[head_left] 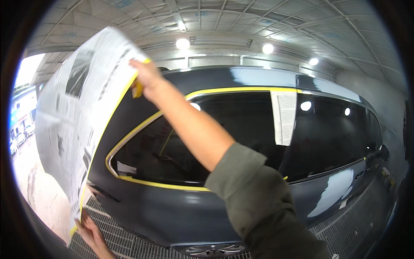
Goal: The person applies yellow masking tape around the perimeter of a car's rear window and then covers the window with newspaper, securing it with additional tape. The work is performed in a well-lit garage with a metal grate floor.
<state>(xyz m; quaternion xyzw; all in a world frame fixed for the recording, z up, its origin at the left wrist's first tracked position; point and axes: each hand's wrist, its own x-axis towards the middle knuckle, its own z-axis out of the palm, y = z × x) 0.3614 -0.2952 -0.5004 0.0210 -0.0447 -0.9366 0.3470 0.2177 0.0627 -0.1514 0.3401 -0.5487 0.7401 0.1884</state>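
Note:
A large sheet of newspaper (82, 99) with yellow masking tape along its right edge hangs upright at the left. My right hand (148, 78), arm stretched up across the view, grips the sheet's upper taped edge. Below that hand shows a small yellow piece, apparently a tape roll (137, 90), partly hidden by the fingers. Down at the sheet's lower corner, my left hand (89, 229) pinches the taped edge. Beside the paper is a dark grey car (164, 211). Yellow tape (164, 185) outlines its rear side window (207, 138), partly covered by my right arm.
A newspaper strip (284, 118) hangs over the pillar between the windows. Pale grey patches (332, 192) mark the car's door and roof. Metal floor grating (129, 233) runs under the car. Ceiling lamps (182, 44) shine above, and a bright opening (26, 125) lies at far left.

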